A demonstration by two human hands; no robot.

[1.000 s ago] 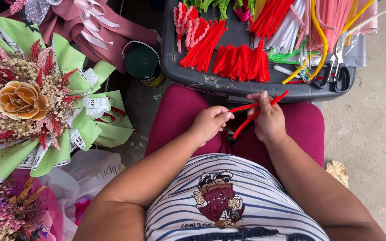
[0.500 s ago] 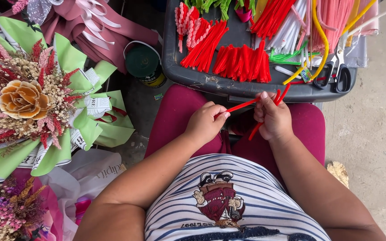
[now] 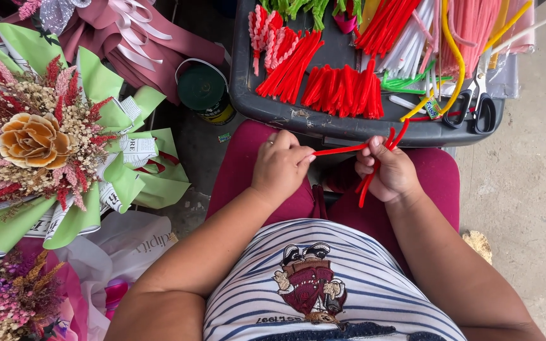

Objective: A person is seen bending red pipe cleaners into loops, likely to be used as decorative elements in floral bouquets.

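Note:
My left hand (image 3: 280, 165) pinches one end of a red pipe cleaner (image 3: 342, 149) above my lap. My right hand (image 3: 392, 170) grips the other part of it along with a few more red pipe cleaners (image 3: 366, 183) that stick out above and below the fist. Both hands hover just in front of a dark grey tray (image 3: 323, 125). In the tray lie bundles of folded red pipe cleaners (image 3: 342, 88), plus green, pink, white and yellow ones.
Black-handled scissors (image 3: 475, 110) rest at the tray's right end. A green-lidded tin (image 3: 202, 91) stands left of the tray. A bouquet in green paper (image 3: 39, 148) with dried flowers lies at left, pink wrapping paper (image 3: 127, 38) behind it. Concrete floor (image 3: 526, 189) at right.
Both hands have drawn slightly apart, stretching the red pipe cleaner between them; my right hand has turned so the spare stems point more upright.

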